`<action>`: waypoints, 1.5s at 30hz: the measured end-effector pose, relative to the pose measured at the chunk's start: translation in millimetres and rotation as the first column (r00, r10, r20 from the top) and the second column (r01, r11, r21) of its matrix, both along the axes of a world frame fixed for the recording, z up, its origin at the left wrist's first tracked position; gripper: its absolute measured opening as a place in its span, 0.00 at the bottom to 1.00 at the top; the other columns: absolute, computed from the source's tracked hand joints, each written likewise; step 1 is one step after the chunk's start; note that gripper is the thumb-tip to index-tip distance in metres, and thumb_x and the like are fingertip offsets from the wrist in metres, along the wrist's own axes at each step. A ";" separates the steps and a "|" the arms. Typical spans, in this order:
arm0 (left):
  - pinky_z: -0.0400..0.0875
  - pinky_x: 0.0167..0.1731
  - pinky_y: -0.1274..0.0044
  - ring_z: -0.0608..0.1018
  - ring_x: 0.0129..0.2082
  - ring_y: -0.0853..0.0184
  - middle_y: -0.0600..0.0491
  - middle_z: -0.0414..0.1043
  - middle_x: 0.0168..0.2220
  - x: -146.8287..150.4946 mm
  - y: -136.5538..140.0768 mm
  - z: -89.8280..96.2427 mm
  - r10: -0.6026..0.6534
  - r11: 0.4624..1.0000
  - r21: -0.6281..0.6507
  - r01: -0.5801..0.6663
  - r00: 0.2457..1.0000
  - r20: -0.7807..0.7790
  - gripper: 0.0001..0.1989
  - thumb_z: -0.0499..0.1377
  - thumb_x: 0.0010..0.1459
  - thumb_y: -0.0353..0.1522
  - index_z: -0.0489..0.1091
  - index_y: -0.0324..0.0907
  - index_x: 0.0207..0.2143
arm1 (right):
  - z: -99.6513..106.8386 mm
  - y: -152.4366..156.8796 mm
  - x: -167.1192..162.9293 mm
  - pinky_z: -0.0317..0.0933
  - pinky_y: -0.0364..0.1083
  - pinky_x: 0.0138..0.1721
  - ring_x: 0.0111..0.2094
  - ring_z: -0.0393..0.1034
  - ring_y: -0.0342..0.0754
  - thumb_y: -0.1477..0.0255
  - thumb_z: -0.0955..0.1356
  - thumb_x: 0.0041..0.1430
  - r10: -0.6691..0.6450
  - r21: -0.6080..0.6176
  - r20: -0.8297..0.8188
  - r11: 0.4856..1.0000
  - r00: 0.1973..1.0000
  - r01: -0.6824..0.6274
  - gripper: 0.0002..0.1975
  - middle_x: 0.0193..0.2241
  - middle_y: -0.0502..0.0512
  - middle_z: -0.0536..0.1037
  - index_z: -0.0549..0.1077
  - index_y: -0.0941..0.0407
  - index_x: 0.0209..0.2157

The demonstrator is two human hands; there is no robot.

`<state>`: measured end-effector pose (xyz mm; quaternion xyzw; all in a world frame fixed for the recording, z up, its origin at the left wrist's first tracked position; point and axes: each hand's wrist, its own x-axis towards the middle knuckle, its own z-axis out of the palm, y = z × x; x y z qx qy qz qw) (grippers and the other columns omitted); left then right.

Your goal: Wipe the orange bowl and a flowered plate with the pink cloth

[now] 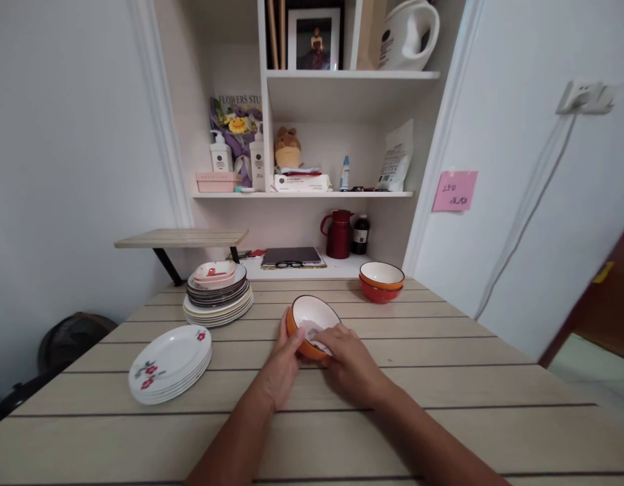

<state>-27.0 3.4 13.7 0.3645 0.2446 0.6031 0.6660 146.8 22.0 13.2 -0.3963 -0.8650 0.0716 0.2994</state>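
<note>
L hand (285, 354) clamped on orange bowl (316, 310), R hand (348, 358) at its other side.

Bowl held tilted over mid-counter (312, 439); R fingers dipped in onto a pale item (310, 330), kind unclear; whether it's gripped by R can't be told. To the L, white floral plates (171, 358) stacked; behind, a taller pile of mixed plates (218, 312) topped w/ small pink dishes (214, 272). Back R, 2nd orange bowl (382, 275) nested in red bowl (380, 295). At far edge, glasses (289, 264) set by a dark flat item (291, 255), then red jug (339, 235) & dark bottle (361, 236).
</note>
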 end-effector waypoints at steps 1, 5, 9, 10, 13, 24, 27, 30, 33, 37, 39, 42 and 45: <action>0.68 0.60 0.64 0.70 0.66 0.53 0.46 0.66 0.68 0.1 -0.5 0.6 -0.017 1.000 0.005 0.017 1.000 -0.005 0.50 0.72 0.56 0.43 0.49 0.55 0.74 | -1.2 0.8 -0.7 0.55 0.50 0.43 0.43 0.69 0.55 0.85 0.66 0.52 -0.009 -0.011 -0.020 1.000 1.000 0.009 0.22 0.44 0.53 0.82 0.76 0.51 0.46; 0.70 0.58 0.66 0.72 0.64 0.53 0.46 0.70 0.65 1.4 -2.3 2.3 -0.008 1.000 0.006 0.008 0.999 -0.051 0.48 0.73 0.55 0.42 0.52 0.55 0.72 | -2.4 -1.7 -5.9 0.57 0.50 0.43 0.44 0.69 0.55 0.84 0.67 0.54 -0.062 -0.001 0.015 0.998 0.998 0.062 0.23 0.46 0.54 0.82 0.75 0.51 0.50; 0.74 0.53 0.66 0.74 0.61 0.51 0.46 0.72 0.63 3.2 -1.7 2.5 0.056 0.998 0.005 -0.056 0.994 -0.095 0.46 0.73 0.54 0.42 0.56 0.54 0.71 | 0.9 -8.8 -13.2 0.56 0.50 0.42 0.45 0.68 0.56 0.83 0.66 0.58 -0.111 0.063 0.147 0.993 0.983 0.103 0.22 0.47 0.55 0.82 0.75 0.51 0.51; 0.75 0.51 0.67 0.74 0.61 0.51 0.45 0.72 0.63 3.1 -1.3 2.4 0.083 0.997 0.004 -0.083 0.991 -0.108 0.44 0.72 0.54 0.43 0.58 0.53 0.70 | 2.4 -10.0 -14.1 0.55 0.50 0.42 0.45 0.68 0.56 0.83 0.65 0.60 -0.115 0.074 0.171 0.992 0.979 0.104 0.21 0.47 0.55 0.82 0.75 0.51 0.51; 0.76 0.48 0.68 0.74 0.60 0.50 0.44 0.72 0.62 0.5 -0.6 2.2 0.149 0.989 0.010 -0.149 0.978 -0.145 0.41 0.71 0.54 0.44 0.62 0.51 0.67 | 7.7 -10.7 -12.3 0.55 0.51 0.43 0.45 0.68 0.56 0.79 0.67 0.63 -0.071 0.064 0.202 0.996 0.977 0.059 0.17 0.48 0.55 0.81 0.74 0.50 0.51; 0.72 0.49 0.68 0.77 0.53 0.54 0.46 0.77 0.54 -14.3 4.9 0.3 0.004 1.000 0.008 -0.002 0.984 -0.179 0.35 0.71 0.54 0.41 0.68 0.48 0.63 | 16.7 -4.8 16.8 0.31 0.70 0.66 0.53 0.69 0.56 0.88 0.65 0.54 0.014 0.205 0.241 0.977 0.970 -0.065 0.22 0.45 0.50 0.83 0.77 0.47 0.42; 0.72 0.42 0.70 0.78 0.44 0.58 0.46 0.79 0.48 -17.9 8.0 -3.6 -0.029 1.000 -0.008 0.028 0.985 -0.171 0.33 0.68 0.59 0.47 0.69 0.46 0.62 | 15.5 -6.5 10.8 0.33 0.69 0.66 0.46 0.72 0.54 0.86 0.65 0.60 0.009 0.283 0.269 0.955 0.963 -0.087 0.17 0.39 0.51 0.83 0.76 0.50 0.40; 0.72 0.40 0.70 0.78 0.42 0.58 0.44 0.79 0.48 -17.1 7.6 -4.0 -0.040 0.999 -0.022 0.036 0.984 -0.174 0.36 0.65 0.60 0.53 0.68 0.44 0.63 | 14.7 -9.0 2.2 0.44 0.64 0.63 0.41 0.72 0.53 0.81 0.68 0.61 0.011 0.258 0.281 0.962 0.960 -0.087 0.11 0.37 0.53 0.83 0.75 0.51 0.41; 0.73 0.49 0.66 0.77 0.53 0.52 0.43 0.76 0.56 -11.5 3.3 -0.2 -0.037 0.999 0.007 0.039 0.988 -0.148 0.39 0.67 0.58 0.51 0.63 0.48 0.67 | 14.2 -10.8 -3.6 0.55 0.56 0.52 0.43 0.72 0.55 0.77 0.71 0.60 -0.006 0.151 0.288 0.988 0.958 -0.039 0.09 0.41 0.56 0.82 0.75 0.53 0.43; 0.65 0.61 0.63 0.71 0.64 0.51 0.43 0.69 0.65 -3.0 -2.2 2.8 -0.037 0.999 0.036 0.041 0.994 -0.098 0.48 0.74 0.53 0.45 0.56 0.52 0.72 | 11.5 -11.2 -6.0 0.57 0.52 0.45 0.44 0.72 0.56 0.72 0.71 0.63 -0.048 0.090 0.288 0.996 0.956 0.023 0.08 0.45 0.58 0.81 0.73 0.54 0.45; 0.61 0.65 0.64 0.68 0.67 0.52 0.44 0.67 0.67 -0.4 -3.4 2.1 -0.036 0.999 0.032 0.039 0.994 -0.104 0.52 0.76 0.51 0.40 0.53 0.53 0.73 | 9.2 -11.2 -6.8 0.57 0.52 0.45 0.44 0.71 0.56 0.72 0.70 0.65 -0.041 0.102 0.284 0.995 0.958 0.013 0.08 0.46 0.59 0.81 0.73 0.55 0.45; 0.60 0.66 0.63 0.69 0.66 0.51 0.44 0.69 0.66 1.5 -4.2 0.9 0.001 1.000 0.023 0.003 0.988 -0.151 0.50 0.75 0.52 0.36 0.55 0.52 0.72 | 6.7 -11.1 -8.8 0.58 0.53 0.46 0.45 0.70 0.56 0.72 0.70 0.64 -0.007 0.120 0.283 0.992 0.959 -0.028 0.08 0.47 0.60 0.80 0.74 0.55 0.46; 0.62 0.65 0.62 0.71 0.65 0.50 0.45 0.73 0.63 1.9 -4.9 1.7 0.053 0.998 0.044 -0.046 0.984 -0.171 0.42 0.73 0.53 0.35 0.62 0.50 0.68 | 6.7 -10.3 -8.9 0.58 0.53 0.47 0.46 0.70 0.56 0.72 0.71 0.62 0.056 0.117 0.271 0.989 0.961 -0.091 0.11 0.47 0.59 0.80 0.74 0.53 0.47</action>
